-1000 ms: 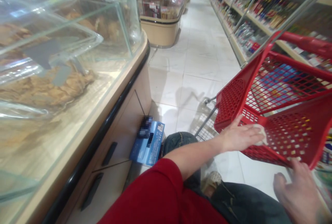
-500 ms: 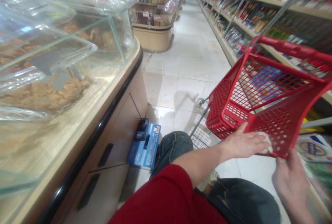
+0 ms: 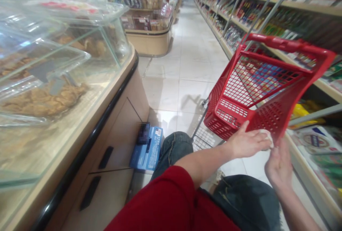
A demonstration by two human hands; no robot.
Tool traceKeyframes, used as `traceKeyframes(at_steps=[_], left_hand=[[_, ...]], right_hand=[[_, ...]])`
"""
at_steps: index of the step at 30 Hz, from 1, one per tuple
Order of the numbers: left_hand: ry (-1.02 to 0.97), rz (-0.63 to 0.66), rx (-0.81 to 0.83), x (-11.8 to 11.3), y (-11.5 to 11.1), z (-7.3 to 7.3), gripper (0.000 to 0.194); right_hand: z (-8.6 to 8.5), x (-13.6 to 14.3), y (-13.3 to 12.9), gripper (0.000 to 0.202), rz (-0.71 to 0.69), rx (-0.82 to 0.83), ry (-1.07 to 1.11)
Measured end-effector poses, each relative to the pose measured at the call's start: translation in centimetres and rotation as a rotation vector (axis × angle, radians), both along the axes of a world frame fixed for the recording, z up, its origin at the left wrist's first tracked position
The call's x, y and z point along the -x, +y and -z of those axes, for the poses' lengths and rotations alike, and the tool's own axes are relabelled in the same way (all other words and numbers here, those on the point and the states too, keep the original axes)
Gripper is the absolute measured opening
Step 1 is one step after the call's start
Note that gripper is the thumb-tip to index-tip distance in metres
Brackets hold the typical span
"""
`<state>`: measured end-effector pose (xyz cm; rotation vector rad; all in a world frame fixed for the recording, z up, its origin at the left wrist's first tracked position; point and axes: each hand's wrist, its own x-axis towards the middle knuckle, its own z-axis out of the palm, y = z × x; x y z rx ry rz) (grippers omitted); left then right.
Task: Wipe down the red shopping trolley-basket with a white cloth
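Observation:
A red plastic shopping cart [image 3: 269,117] with perforated walls stands tilted in front of me on the right. My left hand [image 3: 245,144] reaches across to its lower edge, thumb raised and fingers closed over a crumpled white wipe [image 3: 268,138]. The wipe is pressed against the red plastic. At the cart's lower right corner, my right hand [image 3: 280,168] grips the edge, with some fingertips hidden behind it. Both hands are close together, the wipe between them.
A blue box [image 3: 146,156] with a dark pixelated item on it rests on the floor by the wooden counter [image 3: 112,142]. Glass cases of food fill the left side. Stocked shelves [image 3: 315,131] line the right, and a tiled aisle [image 3: 187,60] runs ahead.
The cart appears further left and both hands have shifted left with it, partly from the view turning. The left hand keeps the wipe on the cart's edge beside the right hand.

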<state>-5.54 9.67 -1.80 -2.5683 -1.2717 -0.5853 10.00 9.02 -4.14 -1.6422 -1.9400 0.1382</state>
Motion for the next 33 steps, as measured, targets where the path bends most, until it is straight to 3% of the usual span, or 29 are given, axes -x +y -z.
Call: traceKeyframes(at_steps=[2,4,8,10,13,18,20,22,27,29,31,33], left_hand=[[0.007,0.011,-0.011,0.4,0.1,0.2,0.04],[0.003,0.001,-0.026,2.4,0.1,0.4,0.038],[-0.087,-0.143,-0.004,7.6,-0.2,0.8,0.037],[-0.124,-0.19,0.019,8.6,0.0,1.1,0.036],[-0.119,-0.11,0.048,6.6,0.3,1.1,0.035],[-0.122,-0.009,0.096,-0.5,0.2,-0.4,0.032],[-0.116,-0.005,0.113,-1.4,0.2,-0.7,0.03],[-0.085,-0.003,0.118,-0.4,0.3,-0.7,0.031],[-0.055,-0.092,0.07,6.5,0.6,-0.2,0.035],[-0.067,-0.134,0.05,8.1,0.5,-0.2,0.034],[-0.08,-0.144,0.029,8.0,0.2,-0.1,0.033],[-0.084,-0.109,0.014,6.4,-0.2,0.1,0.033]], right_hand=[[0.4,0.0,-0.1,0.065,-0.003,0.024,0.067],[0.8,0.0,-0.2,0.066,-0.013,0.031,0.109],[0.9,0.3,-0.5,0.066,-0.027,0.073,0.215],[0.8,0.5,-0.4,0.065,-0.031,0.062,0.274],[0.9,0.8,-0.1,0.063,-0.012,0.055,0.319],[1.3,0.6,0.1,0.062,0.02,0.067,0.306],[1.4,0.5,-0.1,0.06,0.018,0.07,0.282],[1.3,0.5,-0.3,0.057,0.002,0.061,0.26],[0.7,0.6,-0.5,0.053,-0.028,0.025,0.256],[0.6,0.8,-0.4,0.053,-0.038,0.011,0.249],[0.5,1.0,-0.3,0.053,-0.042,-0.005,0.225],[0.6,1.2,-0.3,0.053,-0.024,-0.01,0.186]])
